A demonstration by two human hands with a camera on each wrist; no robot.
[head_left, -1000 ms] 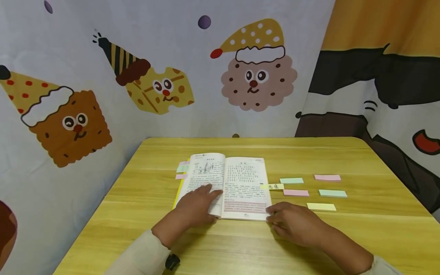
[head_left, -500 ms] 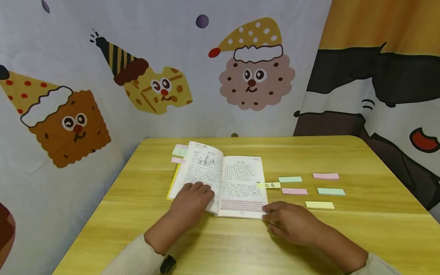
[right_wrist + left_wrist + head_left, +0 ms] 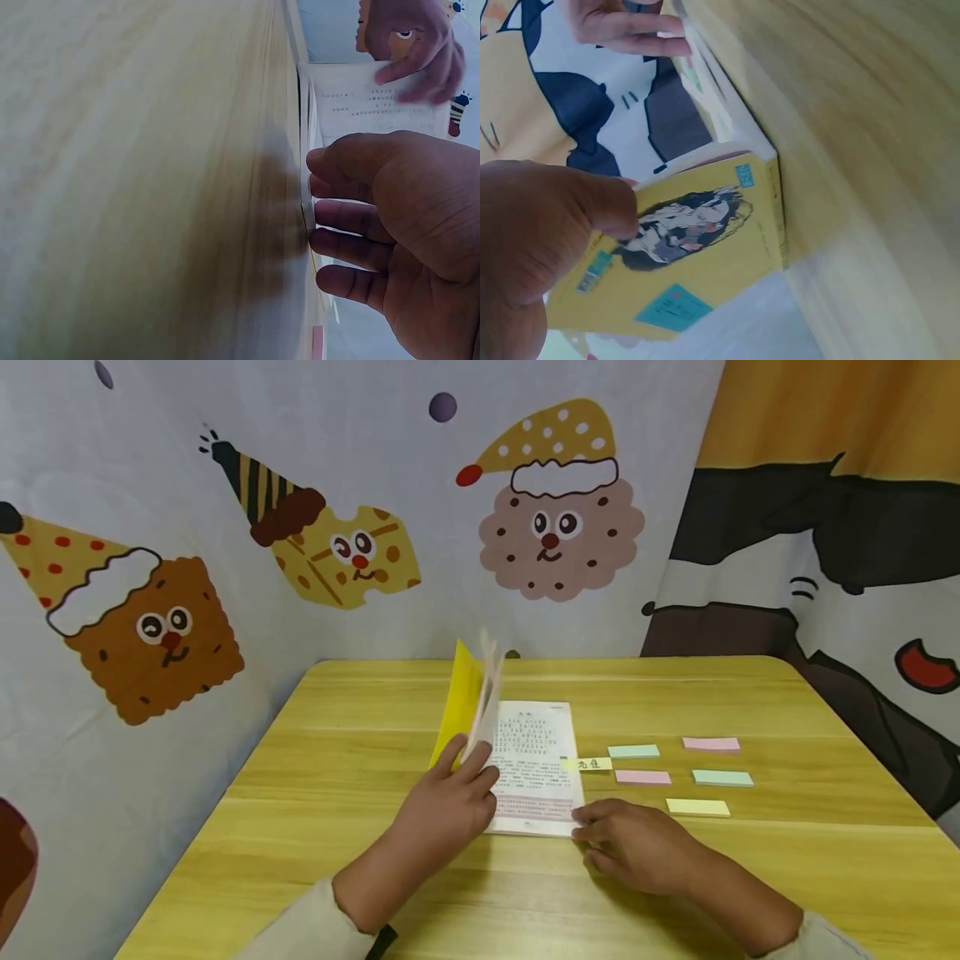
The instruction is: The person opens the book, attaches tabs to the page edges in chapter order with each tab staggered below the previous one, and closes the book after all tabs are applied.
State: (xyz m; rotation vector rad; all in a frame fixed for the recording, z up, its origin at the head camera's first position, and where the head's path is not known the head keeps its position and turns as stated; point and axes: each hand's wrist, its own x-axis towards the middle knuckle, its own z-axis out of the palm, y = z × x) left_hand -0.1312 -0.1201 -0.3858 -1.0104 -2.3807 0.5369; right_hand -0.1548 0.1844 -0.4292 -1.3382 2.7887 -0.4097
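An open book [image 3: 532,760] lies on the wooden table, its right half flat with printed text and a pink band at the bottom. My left hand [image 3: 446,818] grips the raised left part, the yellow cover [image 3: 457,710] with some pages, and holds it nearly upright. In the left wrist view the thumb presses on the outside of the yellow cover [image 3: 705,225], which bears a drawing and a teal patch. My right hand [image 3: 637,847] touches the book's lower right corner with its fingertips. A yellow sticky tab [image 3: 592,764] with handwritten characters juts from the right page edge.
To the right of the book lie several sticky note pads: green [image 3: 633,751], pink [image 3: 642,777], another pink [image 3: 711,744], another green [image 3: 722,778] and a yellow one [image 3: 697,808]. A cartoon-printed cloth [image 3: 450,627] hangs behind the table [image 3: 300,760].
My left hand has lifted the book's left side from lying flat to nearly upright, moving right. The tabs on that side are now out of sight. The right hand stays at the corner.
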